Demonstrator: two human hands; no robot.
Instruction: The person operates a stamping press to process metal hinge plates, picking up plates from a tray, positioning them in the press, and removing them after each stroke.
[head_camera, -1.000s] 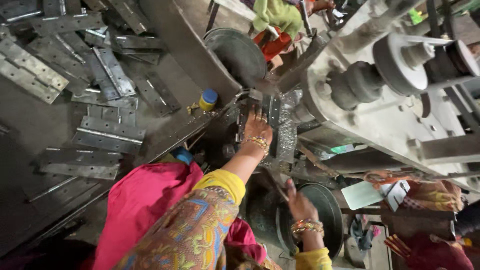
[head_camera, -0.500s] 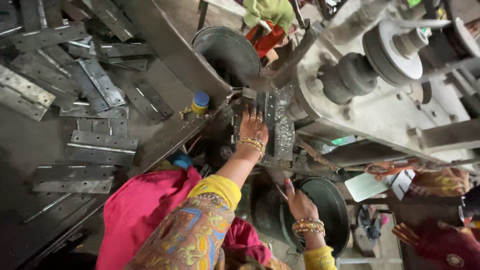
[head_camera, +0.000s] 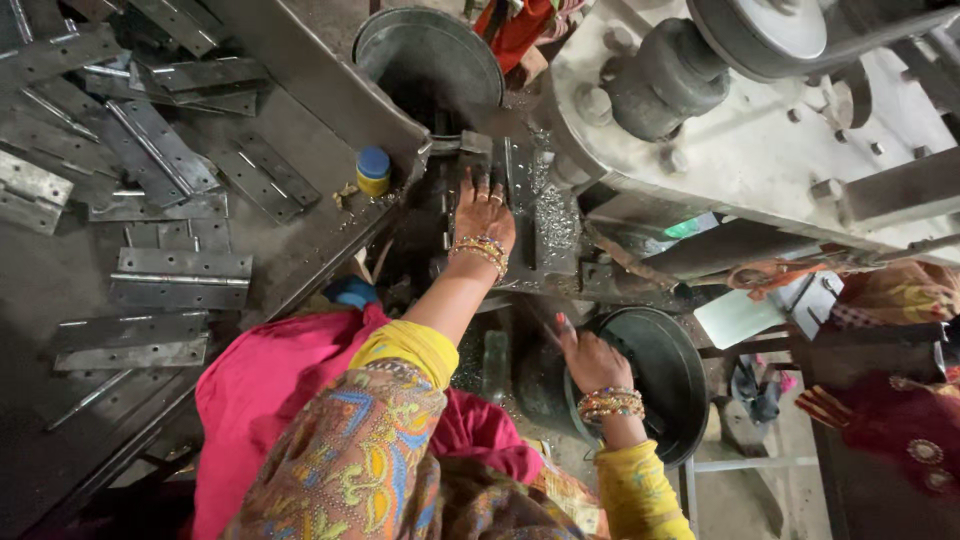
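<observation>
While my left hand (head_camera: 484, 215) lay flat, fingers (head_camera: 481, 187) spread, on the hinge plate (head_camera: 520, 200) running twelve-to-six, my right hand (head_camera: 590, 358) hovered empty at five o'clock.

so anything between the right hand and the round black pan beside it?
Nothing visible. The right hand hangs open right at the near rim of the black pan, no object between. The left hand rests on the press bed.

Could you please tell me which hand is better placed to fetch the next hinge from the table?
Probably the left. The left hand lies flat on the machine bed beside the table, where the hinges lie. The right hand is lower, by the black basin, on the far side.
</observation>
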